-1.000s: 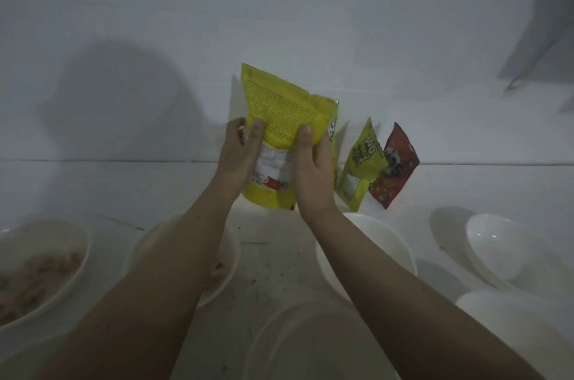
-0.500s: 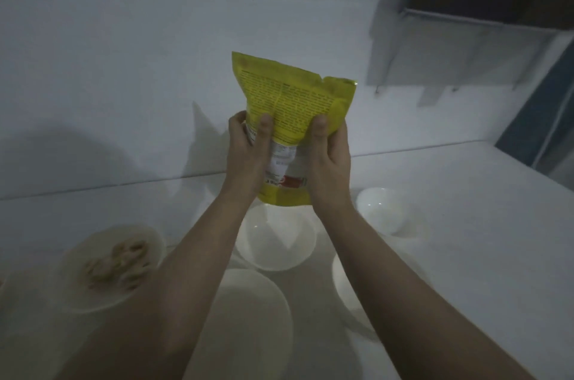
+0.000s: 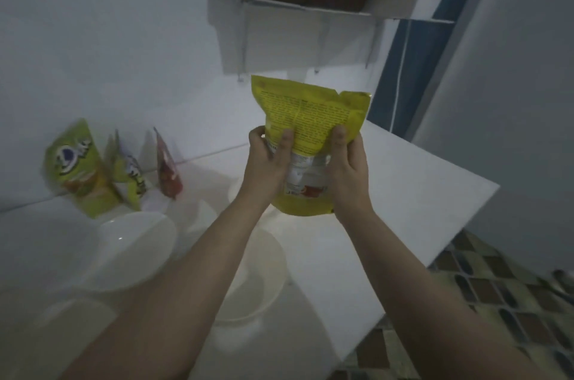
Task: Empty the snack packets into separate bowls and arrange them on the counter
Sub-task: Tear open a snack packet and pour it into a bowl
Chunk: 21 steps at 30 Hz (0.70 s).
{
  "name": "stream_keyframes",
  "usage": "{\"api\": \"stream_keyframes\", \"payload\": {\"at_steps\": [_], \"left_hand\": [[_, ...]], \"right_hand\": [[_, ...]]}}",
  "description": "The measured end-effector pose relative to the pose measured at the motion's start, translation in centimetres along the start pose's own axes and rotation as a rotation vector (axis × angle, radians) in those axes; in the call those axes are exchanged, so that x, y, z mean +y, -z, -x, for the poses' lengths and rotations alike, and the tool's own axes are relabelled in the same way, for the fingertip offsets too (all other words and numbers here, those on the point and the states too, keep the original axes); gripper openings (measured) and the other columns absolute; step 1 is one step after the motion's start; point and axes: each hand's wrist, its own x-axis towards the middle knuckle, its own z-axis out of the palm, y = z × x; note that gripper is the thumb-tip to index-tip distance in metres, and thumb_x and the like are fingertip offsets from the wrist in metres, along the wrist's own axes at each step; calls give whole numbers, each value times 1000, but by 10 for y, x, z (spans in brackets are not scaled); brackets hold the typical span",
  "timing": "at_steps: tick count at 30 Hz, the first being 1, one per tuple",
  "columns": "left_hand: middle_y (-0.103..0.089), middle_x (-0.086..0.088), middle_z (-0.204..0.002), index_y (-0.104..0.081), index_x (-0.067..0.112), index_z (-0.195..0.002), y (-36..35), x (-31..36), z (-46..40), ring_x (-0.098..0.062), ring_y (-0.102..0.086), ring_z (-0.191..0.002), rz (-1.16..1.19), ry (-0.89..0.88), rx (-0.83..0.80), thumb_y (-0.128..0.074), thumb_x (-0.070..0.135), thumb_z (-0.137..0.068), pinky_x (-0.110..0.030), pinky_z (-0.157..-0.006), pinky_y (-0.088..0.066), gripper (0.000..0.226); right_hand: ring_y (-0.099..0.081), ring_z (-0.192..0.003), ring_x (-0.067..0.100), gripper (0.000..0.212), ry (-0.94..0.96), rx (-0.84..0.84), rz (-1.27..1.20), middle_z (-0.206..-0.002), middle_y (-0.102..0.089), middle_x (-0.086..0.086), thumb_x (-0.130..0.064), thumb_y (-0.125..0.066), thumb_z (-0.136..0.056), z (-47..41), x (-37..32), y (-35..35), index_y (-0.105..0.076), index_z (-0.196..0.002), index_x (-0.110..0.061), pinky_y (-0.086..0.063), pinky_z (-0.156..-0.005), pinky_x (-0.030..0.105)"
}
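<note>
My left hand [image 3: 268, 159] and right hand [image 3: 348, 168] clamp the yellow packet [image 3: 310, 119] upright above bowl [image 3: 248, 280]; tearing hard could scatter snacks across counter [image 3: 419, 193].

we count four snack packets: one yellow packet [image 3: 310, 134] held up, and three leaning on the wall, a green packet [image 3: 77, 168], a small yellow-green packet [image 3: 130, 174] and a red packet [image 3: 167, 171]. we see two white bowls clearly, a left bowl [image 3: 136, 243] and a near bowl [image 3: 248, 283]; others are too blurred to count.
</note>
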Motion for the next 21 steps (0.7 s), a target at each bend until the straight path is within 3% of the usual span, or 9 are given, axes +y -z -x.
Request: {"api": "stream_keyframes", "payload": {"at_steps": [2, 4, 6, 8, 11, 15, 18, 21], "left_hand": [[-53, 19, -101, -36, 15, -123, -29, -4, -1, 6, -55, -89, -43, 7, -37, -48, 57, -87, -8, -66, -46, 57], [-55, 16, -101, -37, 20, -118, -55, -11, -2, -3, -58, -93, -93, 14, -65, -50, 69, -81, -19, -75, -49, 62], [-59, 11, -104, -39, 24, -115, -78, -23, -3, -10, -60, -96, -141, 34, -87, -51, 79, -72, -28, -81, -50, 71], [-60, 9, -107, -41, 24, -115, -96, -37, -2, -11, -60, -98, -162, 66, -96, -52, 79, -67, -28, -81, -48, 73], [-57, 10, -110, -41, 22, -118, -111, -58, 4, -6, -58, -94, -188, 97, -83, -66, 64, -74, -27, -81, -47, 66], [-53, 8, -116, -37, 17, -129, -129, -77, 12, 9, -55, -88, -199, 130, -37, -76, 39, -78, -17, -74, -47, 69], [-53, 11, -117, -37, 17, -131, -133, -81, 15, 22, -50, -86, -179, 120, -16, -78, 37, -77, -5, -70, -43, 71], [-47, 25, -109, -41, 26, -126, -130, -75, 10, 32, -39, -93, -268, -21, -5, -70, 45, -76, 4, -79, -32, 61]], "right_hand": [[-64, -106, 1, 43, -28, 17, 21, -119, -65, -13, -45, -38, -99, -8, 9, 32, -51, -132, -22, -53, -89, 22], [-63, -109, 1, 43, -68, 13, 48, -119, -64, -19, -55, -39, -91, -14, 23, 61, -50, -126, -34, -53, -94, 28], [-62, -110, 1, 38, -113, -14, 62, -118, -63, -23, -59, -39, -88, -19, 38, 86, -48, -121, -43, -52, -98, 32], [-61, -109, -3, 28, -151, -38, 76, -112, -63, -29, -57, -41, -90, -22, 53, 108, -49, -115, -48, -50, -98, 31], [-60, -101, -7, 13, -153, -1, 116, -101, -63, -31, -37, -50, -100, -22, 77, 133, -51, -112, -40, -50, -93, 31], [-61, -88, 5, 19, -145, 29, 212, -93, -62, -12, -17, -62, -94, -24, 95, 157, -51, -110, -15, -55, -85, 44], [-60, -82, 17, 22, -155, 40, 191, -86, -62, 2, -30, -65, -91, -29, 92, 162, -56, -95, -11, -53, -83, 51], [-62, -84, 23, 45, -271, -54, 147, -83, -65, 5, -54, -48, -95, -37, 79, 169, -61, -74, -16, -54, -85, 54]]}}
